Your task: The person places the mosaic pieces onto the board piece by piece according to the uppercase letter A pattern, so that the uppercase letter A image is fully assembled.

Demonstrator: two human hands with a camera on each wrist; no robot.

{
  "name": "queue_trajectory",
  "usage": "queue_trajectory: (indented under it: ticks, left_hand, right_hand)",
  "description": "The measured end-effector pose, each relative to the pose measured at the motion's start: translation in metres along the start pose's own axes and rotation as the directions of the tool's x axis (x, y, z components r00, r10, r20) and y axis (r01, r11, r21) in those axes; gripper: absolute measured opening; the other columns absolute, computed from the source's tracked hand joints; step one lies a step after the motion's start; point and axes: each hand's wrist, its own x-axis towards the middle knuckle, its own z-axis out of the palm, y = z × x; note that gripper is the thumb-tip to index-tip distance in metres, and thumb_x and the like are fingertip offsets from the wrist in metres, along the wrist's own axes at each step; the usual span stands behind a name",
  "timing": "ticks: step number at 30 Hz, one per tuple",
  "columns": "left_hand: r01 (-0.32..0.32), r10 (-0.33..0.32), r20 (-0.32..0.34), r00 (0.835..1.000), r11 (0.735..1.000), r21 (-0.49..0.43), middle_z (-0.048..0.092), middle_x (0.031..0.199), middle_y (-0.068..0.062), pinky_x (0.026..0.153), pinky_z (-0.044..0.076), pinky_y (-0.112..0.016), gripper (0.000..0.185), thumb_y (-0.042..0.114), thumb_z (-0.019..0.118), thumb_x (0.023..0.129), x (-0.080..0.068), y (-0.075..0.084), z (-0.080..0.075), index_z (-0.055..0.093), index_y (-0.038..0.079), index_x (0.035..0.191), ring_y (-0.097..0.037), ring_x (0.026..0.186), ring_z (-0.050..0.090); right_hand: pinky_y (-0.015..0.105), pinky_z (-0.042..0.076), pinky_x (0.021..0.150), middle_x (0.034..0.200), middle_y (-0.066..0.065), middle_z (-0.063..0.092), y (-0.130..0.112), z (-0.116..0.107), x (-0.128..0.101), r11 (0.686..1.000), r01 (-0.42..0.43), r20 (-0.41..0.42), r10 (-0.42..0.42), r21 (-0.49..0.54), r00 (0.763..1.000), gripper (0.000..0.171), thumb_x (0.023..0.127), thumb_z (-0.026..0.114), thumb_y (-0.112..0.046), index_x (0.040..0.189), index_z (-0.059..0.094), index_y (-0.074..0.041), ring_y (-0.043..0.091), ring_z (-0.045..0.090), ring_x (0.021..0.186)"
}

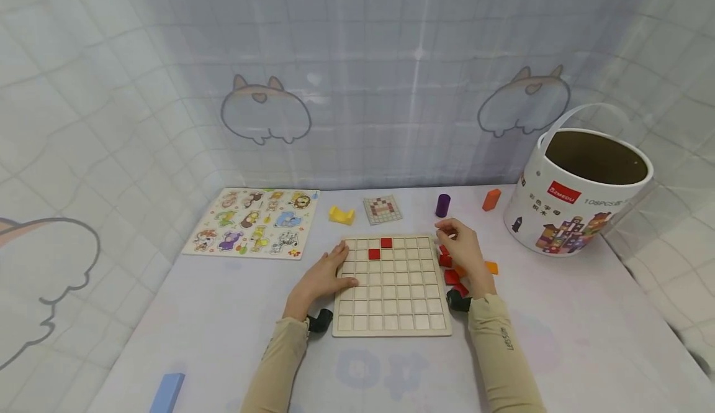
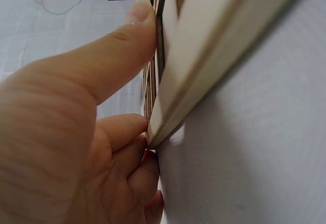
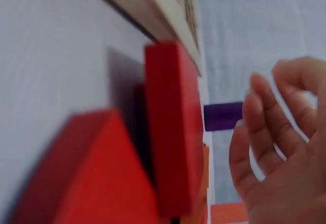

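beige long sleeves (image 1: pixel 505 351), small lettering on the right one

The grid board (image 1: pixel 392 289) looks like pale, matt, unfinished wood, the red blocks (image 3: pixel 173 127) smoothly painted, the bucket (image 1: pixel 575 205) glossy printed card.

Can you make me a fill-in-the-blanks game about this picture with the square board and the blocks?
The wooden grid board has ___ red squares filled in.
The left hand rests on the board's ___ edge.
The cylinder standing behind the board is ___.
The bucket stands on the ___ side of the table.

Missing words: two, left, purple, right
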Motion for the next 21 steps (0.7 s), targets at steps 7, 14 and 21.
queue_trajectory:
  ticks: [7, 14, 21]
  left_hand:
    - [0.006, -0.006, 0.015, 1.0, 1.0, 0.001, 0.008, 0.164, -0.007, 0.126, 0.013, -0.042, 0.092, 0.048, 0.067, 0.086, -0.001, 0.0, -0.002, 0.023, 0.005, 0.153, -0.024, 0.151, 0.014]
    - [-0.002, 0.002, 0.009, 1.0, 1.0, 0.015, 0.009, 0.164, -0.008, 0.126, 0.014, -0.043, 0.091, 0.047, 0.068, 0.086, -0.001, 0.001, -0.004, 0.023, 0.004, 0.153, -0.025, 0.151, 0.015]
    - [-0.005, 0.004, 0.012, 1.0, 1.0, 0.018, 0.009, 0.164, -0.007, 0.126, 0.013, -0.042, 0.09, 0.046, 0.067, 0.087, 0.001, 0.001, -0.002, 0.023, 0.005, 0.154, -0.024, 0.151, 0.015]
  right_hand:
    - [0.032, 0.047, 0.084, 0.114, 0.017, 0.063, 0.017, -0.011, -0.01, 0.993, -0.118, -0.124, 0.114, -0.026, 0.986, 0.024, 0.095, 0.057, -0.012, 0.115, 0.065, -0.003, 0.029, 0.054, 0.098]
    - [0.052, 0.043, 0.102, 0.129, 0.024, 0.053, 0.027, -0.014, -0.009, 0.984, -0.106, -0.119, 0.089, -0.142, 0.989, 0.038, 0.09, 0.063, -0.011, 0.126, 0.058, -0.001, 0.039, 0.044, 0.118]
    - [0.052, 0.042, 0.108, 0.13, 0.023, 0.055, 0.034, -0.019, -0.009, 0.971, -0.174, -0.046, 0.168, -0.164, 0.985, 0.047, 0.089, 0.062, -0.01, 0.134, 0.051, -0.001, 0.037, 0.043, 0.12]
